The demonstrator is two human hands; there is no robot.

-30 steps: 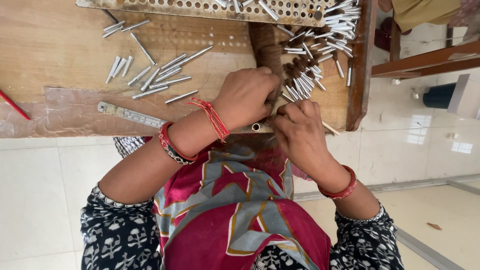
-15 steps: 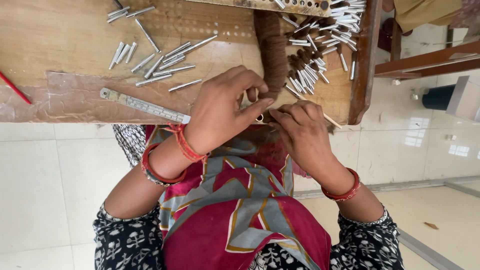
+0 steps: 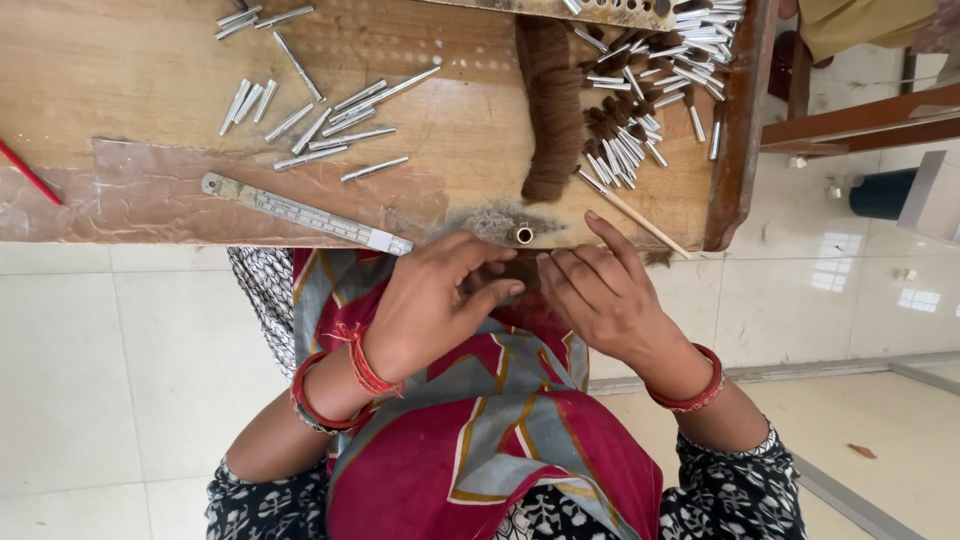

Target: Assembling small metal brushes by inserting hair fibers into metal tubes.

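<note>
- Here, the left hand [image 3: 430, 310] and right hand [image 3: 605, 295] meet just below the near edge of the wooden surface [image 3: 130, 90], under a small brass tube [image 3: 524, 235] set upright at that edge; whether either grip pinches anything cannot be told, since the fingertips overlap.
- One hank of brown fibre [image 3: 550, 105] lies on the surface just behind the tube, near the right hand's raised finger.
- One thin wooden stick [image 3: 635, 213] lies slanted, touching the hank's lower end.
- Risk, as a judgement: any tuft worked off the edge could slip onto the lap, because the hands hang clear of the surface.
- Risk: a sleeve or wrist could sweep the loose metal tubes [image 3: 320, 125] off; about fifteen lie at left, and a denser pile [image 3: 660, 70], too tangled to count, at right.
- One steel ruler [image 3: 305, 213] and one red pencil [image 3: 28, 172] lie at left.
</note>
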